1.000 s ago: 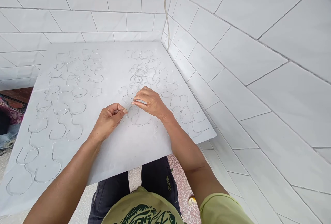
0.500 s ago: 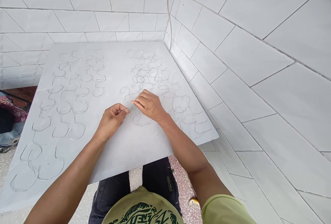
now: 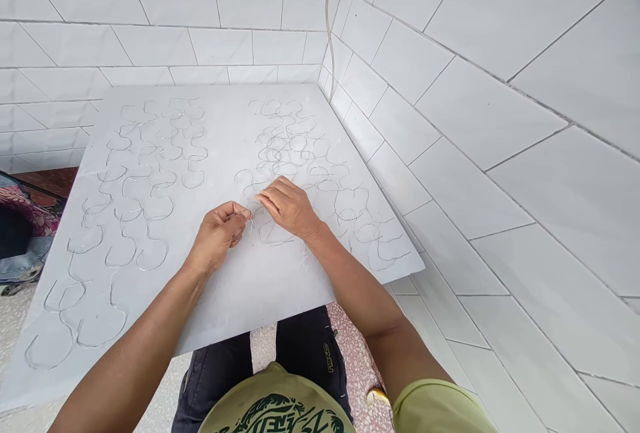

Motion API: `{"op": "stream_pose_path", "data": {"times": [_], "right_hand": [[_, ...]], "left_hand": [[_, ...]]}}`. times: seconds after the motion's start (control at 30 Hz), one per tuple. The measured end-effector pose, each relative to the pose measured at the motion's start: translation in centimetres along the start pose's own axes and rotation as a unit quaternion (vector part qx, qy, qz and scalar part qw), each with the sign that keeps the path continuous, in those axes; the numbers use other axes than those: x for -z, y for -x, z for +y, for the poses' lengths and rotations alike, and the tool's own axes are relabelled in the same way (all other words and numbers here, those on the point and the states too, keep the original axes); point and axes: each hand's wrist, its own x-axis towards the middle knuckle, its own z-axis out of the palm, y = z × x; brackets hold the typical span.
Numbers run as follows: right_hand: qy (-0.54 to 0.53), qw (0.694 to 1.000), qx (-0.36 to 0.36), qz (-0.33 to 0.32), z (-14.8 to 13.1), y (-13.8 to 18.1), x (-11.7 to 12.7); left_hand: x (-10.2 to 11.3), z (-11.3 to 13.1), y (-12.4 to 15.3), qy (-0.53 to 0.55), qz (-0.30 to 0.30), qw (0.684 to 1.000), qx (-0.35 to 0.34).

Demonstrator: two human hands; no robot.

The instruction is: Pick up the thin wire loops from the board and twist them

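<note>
Close together over the middle of a grey-white tabletop [image 3: 240,293], my two hands work at fingertip level. My left hand [image 3: 219,228] pinches a thin wire [image 3: 251,225], whose short curved end pokes out below the fingertips. The fingers of my right hand [image 3: 289,205] are also pressed together, just right of the left fingertips; whatever they pinch is too fine to make out. Loose, curled wires [image 3: 285,146] lie tangled behind and to the right of my right hand. On the left, S-shaped bent wires [image 3: 150,253] are spread in rough rows.
White tiled walls [image 3: 480,153] meet at the corner behind the table and run along its right side. A thin hose [image 3: 328,20] hangs down that corner. Dark and patterned cloth items [image 3: 20,233] lie beyond the left edge.
The view has shifted slightly, so the table appears a little to the right and lower. Both hands keep nearly the same pinched pose, close to each other.
</note>
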Motion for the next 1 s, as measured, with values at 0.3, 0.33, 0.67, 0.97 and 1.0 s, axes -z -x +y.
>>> {"op": "stream_pose_path", "data": {"times": [0.3,0.33,0.67,0.97,1.0], "right_hand": [[-0.028,1.000,0.004,-0.011,0.1,0.3,-0.1],[-0.030,0.999,0.003,-0.011,0.1,0.3,-0.2],[-0.122,0.992,-0.035,-0.008,-0.1,-0.1,1.0],[-0.348,0.881,-0.305,-0.098,-1.5,-0.7,1.8],[-0.373,0.864,-0.312,-0.131,-1.8,-0.7,1.5]], "left_hand": [[0.6,0.0,-0.3,-0.007,0.034,0.999,-0.023],[0.7,0.0,-0.3,-0.009,0.034,0.999,-0.023],[0.7,0.3,-0.2,-0.005,-0.004,1.000,-0.011],[0.4,-0.1,-0.7,0.050,0.076,0.995,-0.033],[0.4,-0.1,-0.7,0.058,0.082,0.994,-0.035]]}}
